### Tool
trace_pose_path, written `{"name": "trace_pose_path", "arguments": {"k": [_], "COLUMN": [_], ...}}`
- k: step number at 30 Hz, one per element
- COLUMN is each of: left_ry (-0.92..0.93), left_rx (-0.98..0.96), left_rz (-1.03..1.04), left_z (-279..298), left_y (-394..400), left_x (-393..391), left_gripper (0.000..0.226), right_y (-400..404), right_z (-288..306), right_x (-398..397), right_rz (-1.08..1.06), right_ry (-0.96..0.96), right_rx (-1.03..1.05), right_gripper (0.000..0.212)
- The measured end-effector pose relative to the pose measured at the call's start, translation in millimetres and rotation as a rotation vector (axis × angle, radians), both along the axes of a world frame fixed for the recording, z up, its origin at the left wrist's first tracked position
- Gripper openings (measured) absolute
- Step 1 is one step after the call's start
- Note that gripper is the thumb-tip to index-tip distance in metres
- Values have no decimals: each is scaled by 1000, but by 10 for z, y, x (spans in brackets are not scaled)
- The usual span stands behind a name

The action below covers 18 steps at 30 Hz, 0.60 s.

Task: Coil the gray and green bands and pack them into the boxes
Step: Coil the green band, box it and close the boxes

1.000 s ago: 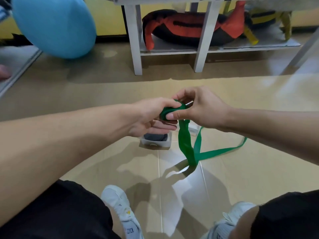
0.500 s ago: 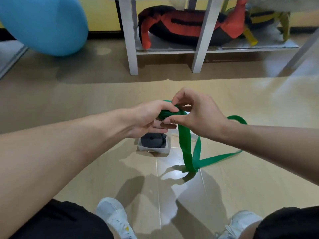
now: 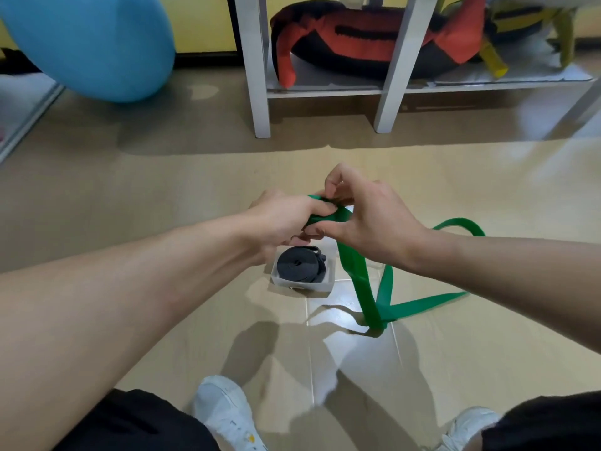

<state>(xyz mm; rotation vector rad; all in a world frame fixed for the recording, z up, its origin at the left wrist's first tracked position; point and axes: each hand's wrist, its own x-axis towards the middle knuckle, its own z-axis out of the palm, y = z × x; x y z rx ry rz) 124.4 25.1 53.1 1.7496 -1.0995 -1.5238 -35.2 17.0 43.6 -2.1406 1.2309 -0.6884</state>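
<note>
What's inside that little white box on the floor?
The white box holds a gray band rolled into a flat coil. Its far edge is covered by the left hand, and anything under the coil cannot be seen.

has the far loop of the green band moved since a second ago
Yes. The green band has its far loop raised off the floor now, arching behind the right hand's forearm, judged against the white box, whereas it earlier trailed flat.
</note>
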Motion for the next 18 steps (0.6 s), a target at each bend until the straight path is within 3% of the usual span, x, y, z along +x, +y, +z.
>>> {"name": "trace_pose_path", "arguments": {"k": [6,11,18], "left_ry": [222,337,-125], "left_rx": [105,195,105], "left_rz": [-50,-92,-98], "left_z": [-10,-41,-76], "left_y": [54,178,337], "left_x": [150,286,163], "left_gripper": [24,32,29], "right_y": [-35,24,71], "right_z": [-13,81,46], "right_x": [-4,81,173], "right_rz": [-15,95,194], "right_ry": [-131,15,256], "right_rx": [98,56,-101], "right_gripper": [51,53,55]}}
